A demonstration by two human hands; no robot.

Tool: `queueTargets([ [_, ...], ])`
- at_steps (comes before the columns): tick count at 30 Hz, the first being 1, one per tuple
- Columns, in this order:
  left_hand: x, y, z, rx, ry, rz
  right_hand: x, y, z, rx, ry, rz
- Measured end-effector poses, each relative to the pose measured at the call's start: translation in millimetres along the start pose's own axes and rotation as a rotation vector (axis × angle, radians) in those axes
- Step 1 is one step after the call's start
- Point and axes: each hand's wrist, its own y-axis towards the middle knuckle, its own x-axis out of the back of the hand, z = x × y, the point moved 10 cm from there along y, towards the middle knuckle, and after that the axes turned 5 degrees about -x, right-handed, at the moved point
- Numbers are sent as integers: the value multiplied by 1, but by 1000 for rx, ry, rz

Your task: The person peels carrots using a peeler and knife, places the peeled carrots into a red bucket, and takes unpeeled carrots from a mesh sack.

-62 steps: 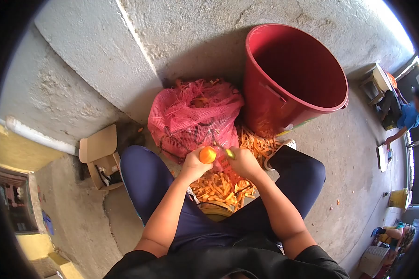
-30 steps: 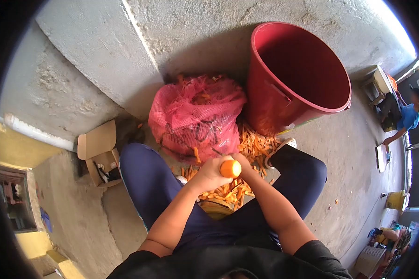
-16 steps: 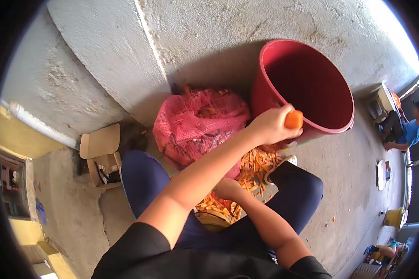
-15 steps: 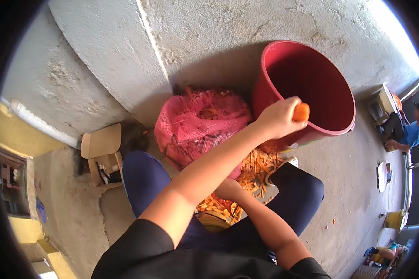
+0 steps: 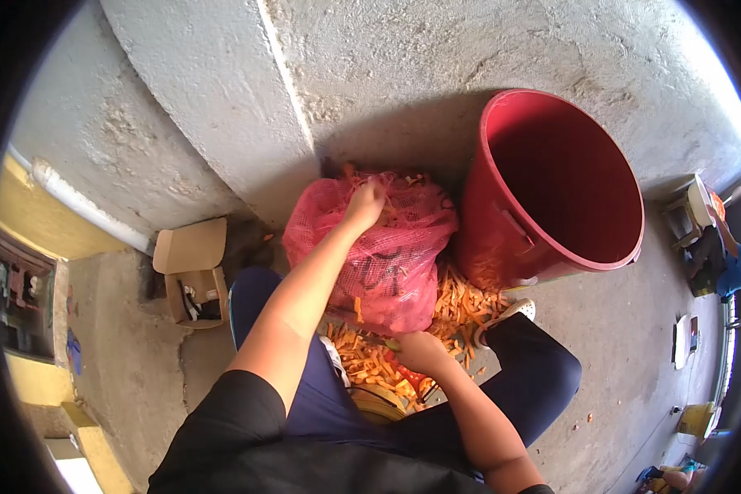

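- Now, bin: your L hand has left it; carrot's out of view, prob. inside, can't confirm.
- Bag: L hand's at its top, fingers curled, can't tell on what.
- Peels: R hand's over 'em, closed round green handle.

A rough, pitted grey wall stood at the top of the view, with a pale line running down it. At left, a whitish pipe ran beside a yellow wall, near a dark framed opening. The concrete floor looked stained and cracked. Bright light washed the upper right.
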Motion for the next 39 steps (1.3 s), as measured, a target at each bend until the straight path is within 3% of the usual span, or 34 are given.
queueTargets([
  [1, -22, -9, 35, -138, 78, 84, -1, 1, -1, -5, 0, 3],
  [2, -44, -23, 61, -131, 211, 344, -1, 1, 0, -9, 4, 1],
  [3, -43, -44, 59, 1, 384, 596, 0, 0, 0, -13, 7, -3],
  [4, -47, -56, 88, 169, 460, 652, 0, 0, -1, -19, 10, -6],
  [7, -61, -91, 109, 326, 402, 910, -4, 5, 1, -13, -52, 8],
  [10, -74, -106, 99, 245, 548, 1089, -9, 9, 1, -19, -90, 44],
  [13, -83, -111, 115, 341, 470, 1077, -9, 11, 2, -3, -50, 19],
  [17, -103, -117, 136, 281, 400, 1110, -10, 15, 0, -15, -22, 36],
  [20, -114, -128, 128, 251, 406, 1334, -16, 19, -1, -9, -26, 40],
  [23, -120, -130, 127, 241, 442, 1421, -17, 22, -1, -7, -38, 61],
  [26, -126, -128, 118, 105, 326, 1348, -16, 25, 1, 7, -39, 59],
  [32, -99, -93, 109, 169, 141, 954, -16, 27, 4, -9, -15, 60],
  [35, -76, -76, 127, 294, 396, 557, -18, 25, 2, -44, -44, 95],
  [39, -80, -73, 126, 374, 445, 419, -22, 25, -3, -41, -78, 115],
])
